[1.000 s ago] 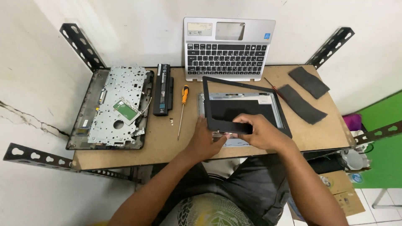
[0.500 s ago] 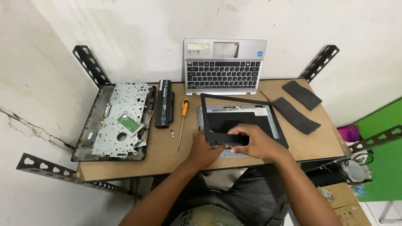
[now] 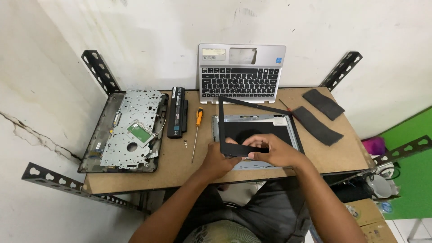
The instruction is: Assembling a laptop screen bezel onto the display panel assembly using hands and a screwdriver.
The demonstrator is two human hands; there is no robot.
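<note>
A black screen bezel frame [image 3: 252,104] is tilted up off a laptop display panel [image 3: 288,126] that lies flat on the brown table [image 3: 180,166]. Both hands grip the bezel's near edge. My left hand [image 3: 221,158] holds its near left corner. My right hand [image 3: 274,150] pinches the near edge just to the right of it. The far edge of the bezel rests near the silver keyboard deck [image 3: 242,74] that leans against the wall.
An orange-handled screwdriver [image 3: 197,130] and a black battery [image 3: 177,112] lie left of the panel. A laptop base with a metal plate [image 3: 128,130] sits at the far left. Two black foam strips [image 3: 317,123] lie at the right. Small screws [image 3: 184,143] sit near the screwdriver.
The bezel's near edge has come further up off the panel, and both hands have shifted slightly along it. The camera view has also moved.
</note>
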